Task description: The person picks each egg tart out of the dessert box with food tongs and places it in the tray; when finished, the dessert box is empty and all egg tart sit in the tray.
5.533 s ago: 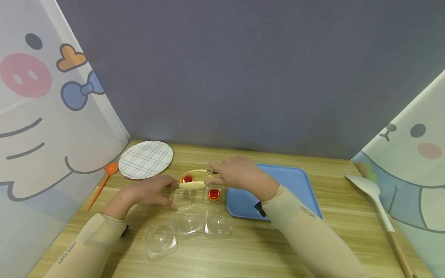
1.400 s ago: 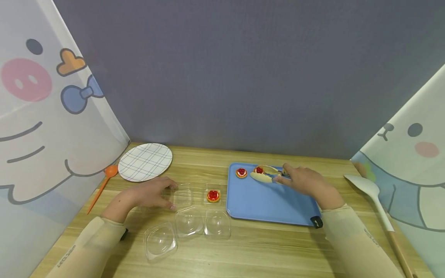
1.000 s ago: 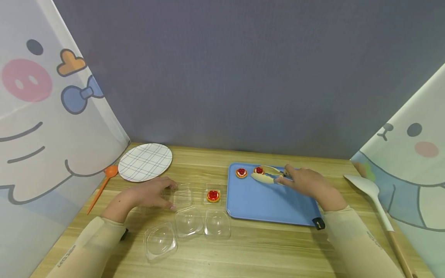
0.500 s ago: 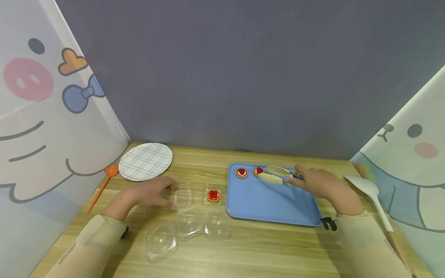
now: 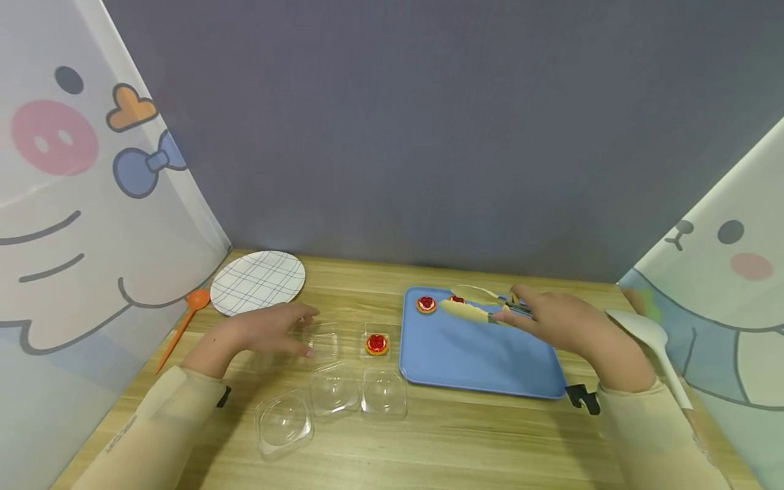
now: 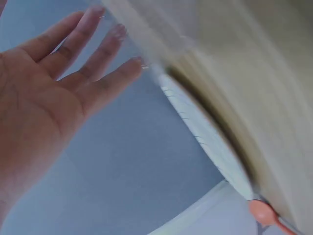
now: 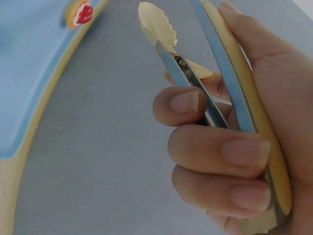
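My right hand (image 5: pixel 560 327) grips a pair of tongs (image 5: pixel 468 312) with cream scalloped heads, held over the blue tray (image 5: pixel 478 367). In the right wrist view the fingers wrap round the handles and the tongs (image 7: pixel 157 24) stand spread with nothing between their heads. Two red-topped tarts sit at the back of the tray: one tart (image 5: pixel 426 304) in plain sight, the other tart (image 5: pixel 456 299) partly covered by the tongs. A third tart (image 5: pixel 377 344) is in a clear plastic box (image 5: pixel 366 329). My left hand (image 5: pixel 269 331), fingers extended, is beside another clear box (image 5: pixel 322 344).
Clear domed lids (image 5: pixel 384 395) lie open in front of the boxes, one lid (image 5: pixel 284 423) farther left. A checked plate (image 5: pixel 257 282) and an orange spoon (image 5: pixel 190 312) are at the back left. A large white spoon (image 5: pixel 643 328) lies at the right, partly behind my right arm.
A tart held in the tongs near the left box was carried right and set on the tray. The tongs have since let go and lifted off. My left hand has shifted slightly.
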Motion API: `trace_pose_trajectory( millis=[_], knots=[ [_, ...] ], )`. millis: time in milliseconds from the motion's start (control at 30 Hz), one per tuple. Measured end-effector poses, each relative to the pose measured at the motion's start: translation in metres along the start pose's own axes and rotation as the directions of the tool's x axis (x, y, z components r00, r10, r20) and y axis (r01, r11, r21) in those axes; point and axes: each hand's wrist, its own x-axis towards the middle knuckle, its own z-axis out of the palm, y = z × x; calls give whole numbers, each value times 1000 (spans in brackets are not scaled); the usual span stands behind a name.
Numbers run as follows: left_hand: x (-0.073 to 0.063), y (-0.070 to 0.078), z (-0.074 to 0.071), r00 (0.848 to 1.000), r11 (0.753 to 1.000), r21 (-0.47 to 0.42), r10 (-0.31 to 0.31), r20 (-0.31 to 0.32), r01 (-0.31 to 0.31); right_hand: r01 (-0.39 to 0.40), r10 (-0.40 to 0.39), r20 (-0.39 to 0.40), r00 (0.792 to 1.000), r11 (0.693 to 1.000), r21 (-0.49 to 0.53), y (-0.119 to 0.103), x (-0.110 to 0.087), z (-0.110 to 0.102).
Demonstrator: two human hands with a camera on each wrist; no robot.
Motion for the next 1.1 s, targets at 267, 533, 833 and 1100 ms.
trace_pose_trajectory(
  millis=[267,533,833,1100],
  knots=[
    [11,24,-6,997,997,39,73,-25,-72,44,-45,-29,999,999,-10,-25,3,-4],
    [34,40,-5,997,996,66,58,51,-61,124,-126,-49,991,992,-35,-53,14,-2],
    [55,52,7,993,997,67,23,113,-31,238,-242,-27,970,966,-97,-78,28,12],
    [65,57,12,987,995,91,28,156,-42,317,-323,-1,946,929,-190,-89,40,23]
  ],
)
